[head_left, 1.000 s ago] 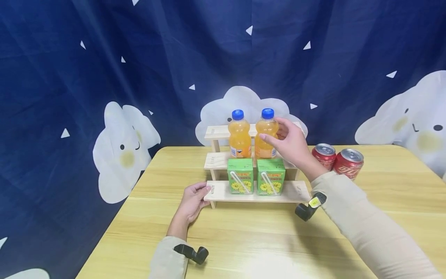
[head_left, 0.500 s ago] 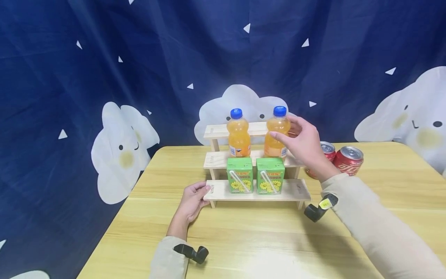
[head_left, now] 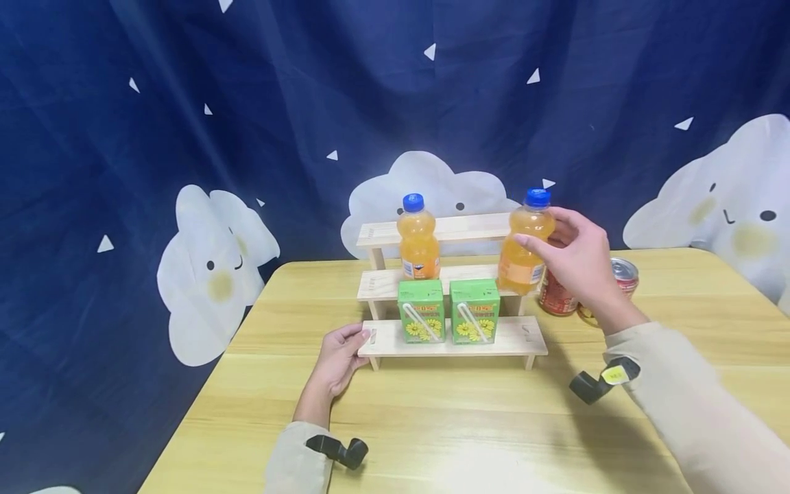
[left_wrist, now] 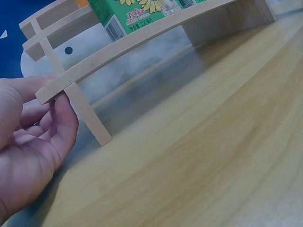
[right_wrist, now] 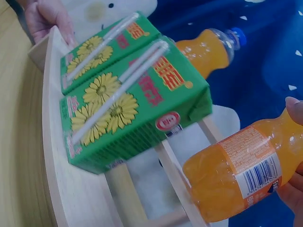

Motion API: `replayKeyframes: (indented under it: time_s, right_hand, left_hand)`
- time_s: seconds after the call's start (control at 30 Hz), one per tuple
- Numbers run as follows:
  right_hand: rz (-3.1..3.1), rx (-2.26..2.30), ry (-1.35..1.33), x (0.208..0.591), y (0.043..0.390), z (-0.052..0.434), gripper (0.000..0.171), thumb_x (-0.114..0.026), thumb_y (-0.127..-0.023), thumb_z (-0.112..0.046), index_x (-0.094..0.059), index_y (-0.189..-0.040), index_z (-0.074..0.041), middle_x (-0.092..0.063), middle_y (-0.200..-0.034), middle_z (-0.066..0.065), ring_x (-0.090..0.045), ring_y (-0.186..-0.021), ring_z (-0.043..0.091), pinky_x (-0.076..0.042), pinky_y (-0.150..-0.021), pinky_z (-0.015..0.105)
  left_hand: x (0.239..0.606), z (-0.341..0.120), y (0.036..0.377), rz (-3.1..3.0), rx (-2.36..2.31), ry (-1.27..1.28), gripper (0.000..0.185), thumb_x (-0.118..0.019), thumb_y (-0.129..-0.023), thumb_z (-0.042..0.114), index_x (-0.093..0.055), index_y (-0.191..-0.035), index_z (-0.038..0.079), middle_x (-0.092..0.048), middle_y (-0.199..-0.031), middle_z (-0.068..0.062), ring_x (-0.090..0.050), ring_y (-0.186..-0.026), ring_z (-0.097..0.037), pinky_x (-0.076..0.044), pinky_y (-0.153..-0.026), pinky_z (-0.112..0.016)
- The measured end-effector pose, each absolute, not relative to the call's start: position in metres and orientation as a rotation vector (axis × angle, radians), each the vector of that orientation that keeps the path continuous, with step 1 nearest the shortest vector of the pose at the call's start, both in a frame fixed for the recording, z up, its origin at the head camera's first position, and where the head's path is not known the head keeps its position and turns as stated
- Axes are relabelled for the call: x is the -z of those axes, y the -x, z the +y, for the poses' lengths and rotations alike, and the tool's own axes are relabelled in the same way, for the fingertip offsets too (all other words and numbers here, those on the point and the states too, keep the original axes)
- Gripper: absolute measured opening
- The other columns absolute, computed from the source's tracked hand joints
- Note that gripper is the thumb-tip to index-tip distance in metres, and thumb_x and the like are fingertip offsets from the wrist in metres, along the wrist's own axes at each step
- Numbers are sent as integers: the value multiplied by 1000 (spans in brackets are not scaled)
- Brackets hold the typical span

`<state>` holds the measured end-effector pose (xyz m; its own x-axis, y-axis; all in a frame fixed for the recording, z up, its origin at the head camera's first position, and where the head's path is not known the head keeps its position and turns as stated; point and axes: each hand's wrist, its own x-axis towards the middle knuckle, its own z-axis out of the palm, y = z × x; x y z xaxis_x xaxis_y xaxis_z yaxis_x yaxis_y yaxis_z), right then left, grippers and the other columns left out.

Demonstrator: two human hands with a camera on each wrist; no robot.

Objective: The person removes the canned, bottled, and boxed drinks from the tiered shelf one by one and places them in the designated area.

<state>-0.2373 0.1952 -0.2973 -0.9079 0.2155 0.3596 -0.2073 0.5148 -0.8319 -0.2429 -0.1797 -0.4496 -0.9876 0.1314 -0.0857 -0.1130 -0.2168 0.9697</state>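
Note:
My left hand [head_left: 339, 358] grips the left end of the lowest board of a wooden three-step shelf [head_left: 515, 337]; in the left wrist view its fingers curl under the board. At the right end of the middle step, my right hand [head_left: 577, 257] holds an orange drink bottle [head_left: 523, 250] with a blue cap, thumb in front. Its base is level with that step, and whether it touches wood I cannot tell. Another orange drink bottle [head_left: 418, 240] stands on the middle step, left of centre. Two green drink cartons [head_left: 422, 312] with straws sit side by side on the lowest step.
Red soda cans stand on the table right of the shelf, one can [head_left: 558, 295] partly behind my right hand and another can [head_left: 625, 274] beyond it. A blue curtain [head_left: 308, 82] with white clouds hangs behind the wooden table [head_left: 247, 405].
My right hand has carried the right-hand bottle rightward, from near the middle of the step to its right end. The left hand keeps its grip on the shelf.

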Motion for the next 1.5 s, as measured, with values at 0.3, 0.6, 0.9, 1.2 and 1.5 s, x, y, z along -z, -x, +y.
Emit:
replayKeyframes:
  time_s: [0.3, 0.6, 0.9, 1.2, 1.5]
  right_hand:
    - [-2337, -1363, 97, 300, 227, 218, 72, -71, -79, -48, -46, -137, -13, -59, -127, 14, -62, -105, 14, -51, -87, 16]
    - [-2300, -1453, 223, 309, 218, 239, 68, -69, -81, -48, -46, -138, -19, -58, -129, 5, -56, -98, -4, -49, -82, 7]
    - [-2192, -1555, 225, 314, 213, 247, 62, -72, -81, -37, -49, -135, -15, -61, -111, -15, -57, -94, -9, -47, -75, 2]
    - [-2236, -1506, 240, 331, 208, 255, 69, -75, -79, -36, -47, -136, -9, -60, -104, -22, -56, -87, -13, -47, -72, 1]
    - [-2252, -1457, 267, 358, 203, 257, 69, -77, -77, -35, -50, -132, -5, -55, -87, -33, -56, -79, -16, -49, -66, 3]
  left_hand:
    - [449, -179, 243, 1851, -2335, -31, 37, -52, -94, 2, -45, -125, -15, -65, -91, -6, -66, -72, -13, -56, -58, -19]
    - [449, -179, 242, 1866, -2329, -46, 36, -53, -94, 3, -46, -124, -14, -66, -90, -6, -66, -71, -12, -56, -57, -18]
    - [449, -180, 242, 1841, -2332, -49, 36, -52, -94, 3, -45, -125, -15, -65, -92, -7, -67, -74, -14, -59, -64, -21]
    - [448, -181, 242, 1851, -2338, -22, 35, -52, -94, 3, -47, -125, -13, -66, -93, -9, -67, -73, -14, -58, -60, -20]
    - [447, -179, 242, 1826, -2352, -19, 36, -52, -94, 2, -45, -125, -16, -65, -87, -5, -66, -69, -12, -57, -57, -19]
